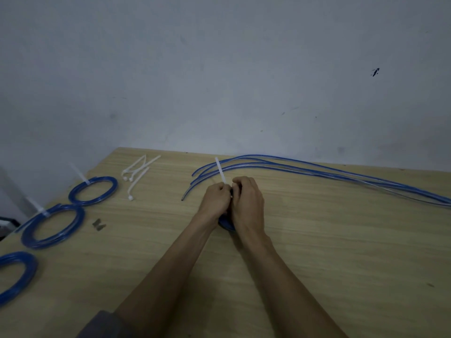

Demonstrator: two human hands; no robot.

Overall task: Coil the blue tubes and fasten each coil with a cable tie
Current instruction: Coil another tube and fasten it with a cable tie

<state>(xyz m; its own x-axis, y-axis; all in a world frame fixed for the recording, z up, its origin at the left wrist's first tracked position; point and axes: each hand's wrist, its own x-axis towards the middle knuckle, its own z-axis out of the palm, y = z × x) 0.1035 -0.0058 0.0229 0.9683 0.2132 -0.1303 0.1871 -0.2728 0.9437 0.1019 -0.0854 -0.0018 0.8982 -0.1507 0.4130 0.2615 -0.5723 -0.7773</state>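
Both hands meet near the middle of the table [317,252], knuckles up and fingers curled in toward each other, and the reason seems plain: a fresh coil [226,225] of blue tube is bunched between them, only a dark blue arc of it showing below the wrists. The left hand [217,198] pinches a white tie [220,172] whose free tail sticks up and away toward the far left, which suggests the tail is being drawn through its head to cinch the loops. The right hand [247,201] is closed around the coil at the same spot, probably to keep the turns from springing apart while the tie tightens; exactly where its fingertips sit is hidden. To the far right, the loose tubes [317,170] lie in a long sweep with their cut ends pointing toward the hands, kept within reach as the next stock. On the far left of centre lie the spare ties [136,170], scattered close enough to grab. Three done coils sit at the left edge, out of the working area: the far coil [92,190] and the middle coil [52,226] each show a white tail standing up, while the near coil [18,276] is partly cut off by the frame, so its tie cannot be seen. A small dark scrap [98,224] lies beside the middle coil.
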